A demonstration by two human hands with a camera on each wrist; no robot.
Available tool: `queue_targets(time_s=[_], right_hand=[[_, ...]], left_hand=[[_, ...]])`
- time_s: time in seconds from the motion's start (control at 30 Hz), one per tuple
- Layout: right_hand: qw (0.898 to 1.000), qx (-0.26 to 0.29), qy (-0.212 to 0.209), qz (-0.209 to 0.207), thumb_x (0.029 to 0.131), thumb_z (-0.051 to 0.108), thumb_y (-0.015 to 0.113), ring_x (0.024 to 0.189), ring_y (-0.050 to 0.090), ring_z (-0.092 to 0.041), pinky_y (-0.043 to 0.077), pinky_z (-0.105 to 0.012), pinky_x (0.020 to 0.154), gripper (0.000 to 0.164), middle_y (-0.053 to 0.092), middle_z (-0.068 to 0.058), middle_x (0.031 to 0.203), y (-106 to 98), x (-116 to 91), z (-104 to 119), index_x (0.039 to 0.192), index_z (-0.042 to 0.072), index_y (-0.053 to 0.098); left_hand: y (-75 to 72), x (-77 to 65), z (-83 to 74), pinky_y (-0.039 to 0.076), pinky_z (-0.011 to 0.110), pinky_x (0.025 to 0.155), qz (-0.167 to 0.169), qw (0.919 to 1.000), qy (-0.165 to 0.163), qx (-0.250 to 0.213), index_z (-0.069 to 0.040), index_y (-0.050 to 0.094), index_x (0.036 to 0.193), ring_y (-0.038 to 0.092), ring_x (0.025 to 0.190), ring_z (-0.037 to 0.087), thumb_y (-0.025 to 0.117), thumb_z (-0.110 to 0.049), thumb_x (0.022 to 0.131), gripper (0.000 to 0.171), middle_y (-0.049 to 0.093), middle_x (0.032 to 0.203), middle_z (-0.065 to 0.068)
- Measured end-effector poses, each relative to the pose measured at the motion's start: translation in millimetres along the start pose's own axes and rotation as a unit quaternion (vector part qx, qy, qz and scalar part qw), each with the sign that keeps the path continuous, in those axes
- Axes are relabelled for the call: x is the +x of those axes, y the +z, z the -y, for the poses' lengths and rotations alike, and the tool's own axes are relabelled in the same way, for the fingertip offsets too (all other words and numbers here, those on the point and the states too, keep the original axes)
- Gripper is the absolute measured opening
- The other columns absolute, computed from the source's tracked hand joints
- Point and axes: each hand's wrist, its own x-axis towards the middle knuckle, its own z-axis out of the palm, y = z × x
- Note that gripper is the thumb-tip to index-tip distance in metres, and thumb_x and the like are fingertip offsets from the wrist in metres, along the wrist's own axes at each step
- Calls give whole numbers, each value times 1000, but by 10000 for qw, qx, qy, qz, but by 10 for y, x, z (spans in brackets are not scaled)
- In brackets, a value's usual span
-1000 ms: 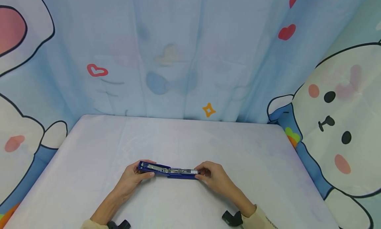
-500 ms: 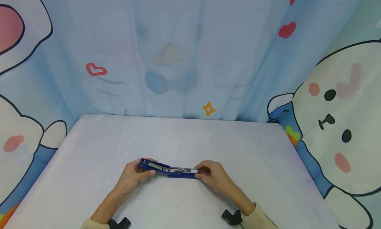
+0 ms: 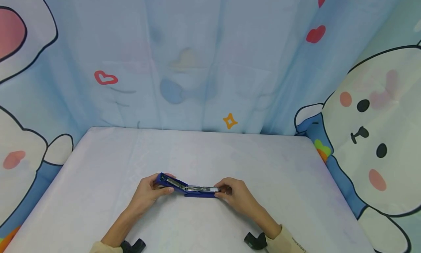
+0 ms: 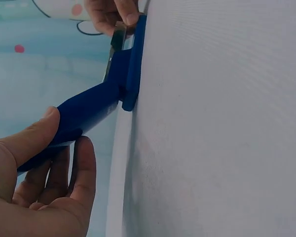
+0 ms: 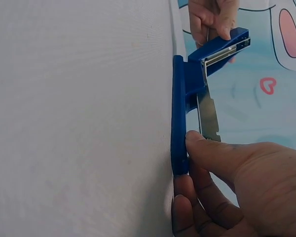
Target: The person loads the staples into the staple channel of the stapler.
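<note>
Because left grip (image 3: pixel 144 193) and right grip (image 3: pixel 238 195) clasp it, the stapler (image 3: pixel 190 190) is partly hidden.

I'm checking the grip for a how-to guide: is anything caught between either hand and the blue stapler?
Nothing visible is. The left hand holds the tilted top cover of the blue stapler directly, and the right hand directly grips the far end of its base.

High head view, forward and down, close wrist views, turned sideways, sharing the stapler (image 4: pixel 88 107)
</note>
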Motion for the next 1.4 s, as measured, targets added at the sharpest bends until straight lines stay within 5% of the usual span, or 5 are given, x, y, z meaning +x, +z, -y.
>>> queue_targets(time_s=[0.97,1.4], right_hand=[[10000,35,-14,-43,87,9,86,75,58,1,54,-19,69,18,73,7,88,-1,-2,-2,103,14,79],[10000,56,-6,-18,87,8,86,74,56,0,53,-19,68,17,72,7,86,-7,2,14,102,13,79]], left_hand=[[139,26,-79,58,21,100,95,9987,469,174,2,71,128,70,113,-1,83,-4,89,41,71,134,23],[237,58,-145,59,25,102,78,9985,389,373,2,71,126,69,123,28,82,-1,90,38,72,127,21]])
